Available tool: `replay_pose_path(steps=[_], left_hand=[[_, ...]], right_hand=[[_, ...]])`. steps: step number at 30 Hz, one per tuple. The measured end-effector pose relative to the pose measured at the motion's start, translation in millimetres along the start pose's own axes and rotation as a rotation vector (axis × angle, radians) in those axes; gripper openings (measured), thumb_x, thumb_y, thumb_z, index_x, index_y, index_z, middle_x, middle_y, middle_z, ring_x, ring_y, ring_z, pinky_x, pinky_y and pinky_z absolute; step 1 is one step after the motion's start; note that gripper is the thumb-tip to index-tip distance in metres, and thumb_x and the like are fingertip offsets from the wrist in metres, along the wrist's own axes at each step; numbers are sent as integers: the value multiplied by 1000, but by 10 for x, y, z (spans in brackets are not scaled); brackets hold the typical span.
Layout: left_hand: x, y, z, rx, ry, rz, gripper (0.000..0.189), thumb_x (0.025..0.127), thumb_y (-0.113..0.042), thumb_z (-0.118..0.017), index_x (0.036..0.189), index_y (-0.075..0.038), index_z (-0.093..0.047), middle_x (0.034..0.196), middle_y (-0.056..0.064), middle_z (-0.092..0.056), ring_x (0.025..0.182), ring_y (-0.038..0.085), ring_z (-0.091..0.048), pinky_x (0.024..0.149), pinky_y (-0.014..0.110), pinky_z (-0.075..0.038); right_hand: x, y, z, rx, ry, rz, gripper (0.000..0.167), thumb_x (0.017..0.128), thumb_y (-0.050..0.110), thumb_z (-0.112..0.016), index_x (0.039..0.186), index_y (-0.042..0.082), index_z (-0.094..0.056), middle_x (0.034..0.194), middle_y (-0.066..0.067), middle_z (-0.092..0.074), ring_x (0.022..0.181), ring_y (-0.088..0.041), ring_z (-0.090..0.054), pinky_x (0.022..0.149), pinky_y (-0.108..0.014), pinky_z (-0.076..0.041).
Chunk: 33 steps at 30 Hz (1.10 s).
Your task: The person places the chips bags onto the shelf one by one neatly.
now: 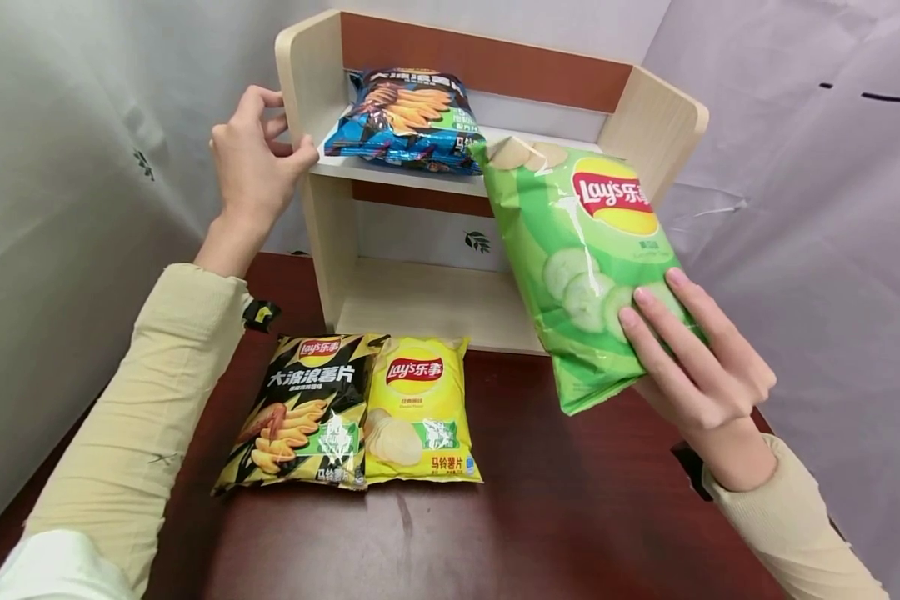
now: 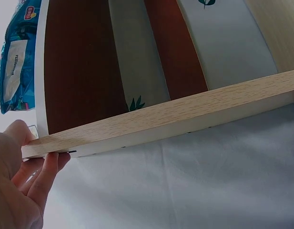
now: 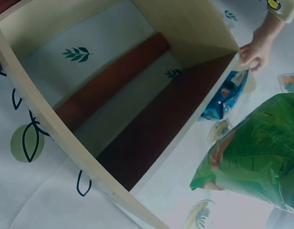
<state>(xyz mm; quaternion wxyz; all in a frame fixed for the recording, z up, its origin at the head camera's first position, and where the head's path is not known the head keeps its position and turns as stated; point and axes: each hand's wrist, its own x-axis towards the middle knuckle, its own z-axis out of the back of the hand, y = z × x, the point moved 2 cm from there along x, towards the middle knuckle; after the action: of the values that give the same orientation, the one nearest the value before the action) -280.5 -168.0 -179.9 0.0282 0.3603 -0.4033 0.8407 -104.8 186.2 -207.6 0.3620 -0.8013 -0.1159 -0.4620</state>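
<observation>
My left hand (image 1: 253, 167) grips the left side panel of a pale wooden two-tier shelf (image 1: 311, 75), thumb at the front edge and fingers around the outside. In the left wrist view, the thumb and fingers pinch that panel (image 2: 175, 117) from both sides. A green bag of potato chips (image 1: 528, 242) is held up by my right hand (image 1: 708, 367), with fingers spread over its lower right corner and the thumb hidden behind. The bag tilts in front of the shelf's right half. On the upper board lies a blue bag of potato chips (image 1: 412, 125), close to my left hand.
A black bag of chips (image 1: 307, 408) and a yellow bag of chips (image 1: 420, 400) lie side by side on the dark red table (image 1: 540, 517), before the shelf. Pale cloth (image 1: 810, 217) hangs around the sides and back.
</observation>
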Motion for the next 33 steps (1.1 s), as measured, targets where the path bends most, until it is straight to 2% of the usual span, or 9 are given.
replay_pose_path(steps=[8, 12, 15, 20, 27, 33], left_hand=[[-3, 2, 2, -15, -11, 0, 40, 86, -28, -62, 123, -13, -56, 128, 2, -62, 99, 22, -71, 89, 27, -55], [-2, 5, -3, -19, -6, -3, 40, 87, -27, -62, 124, -13, -56, 129, 3, -61, 99, 22, -70, 89, 27, -55], [0, 10, -9, -19, -2, -3, 40, 86, -28, -62, 124, -13, -56, 129, 3, -61, 99, 22, -70, 89, 27, -55], [4, 24, -15, -10, -1, 0, 40, 86, -28, -62, 124, -13, -56, 129, 2, -61, 99, 22, -71, 89, 28, -55], [12, 35, -15, -9, 5, 8, 41, 87, -28, -62, 125, -14, -55, 130, 2, -60, 100, 22, -70, 89, 28, -55], [14, 36, -17, -10, 5, 10, 41, 87, -28, -61, 124, -14, -56, 129, 2, -61, 99, 22, -71, 88, 27, -55]], right_hand=[[-8, -75, -94, -45, 44, -55, 4, 78, 7, -74, 79, 9, -76, 82, -3, -76, 82, -28, -72, 77, -40, -60], [3, -95, -161, -71, 86, -117, 14, 71, -4, -72, 79, 8, -75, 83, -3, -76, 86, -28, -72, 80, -41, -59], [-42, -164, -194, -85, 154, -166, 25, 67, -9, -71, 83, 10, -76, 86, -4, -76, 92, -29, -71, 82, -43, -58], [-180, -315, -237, -105, 268, -204, 32, 71, -8, -68, 91, 15, -77, 94, -4, -74, 99, -28, -69, 83, -46, -57], [-284, -478, -346, -169, 360, -169, 30, 78, 0, -69, 94, 24, -77, 86, -10, -63, 91, -30, -65, 64, -52, -52], [-287, -506, -404, -140, 396, -162, 28, 81, -1, -67, 95, 22, -78, 83, -11, -65, 92, -31, -65, 71, -49, -55]])
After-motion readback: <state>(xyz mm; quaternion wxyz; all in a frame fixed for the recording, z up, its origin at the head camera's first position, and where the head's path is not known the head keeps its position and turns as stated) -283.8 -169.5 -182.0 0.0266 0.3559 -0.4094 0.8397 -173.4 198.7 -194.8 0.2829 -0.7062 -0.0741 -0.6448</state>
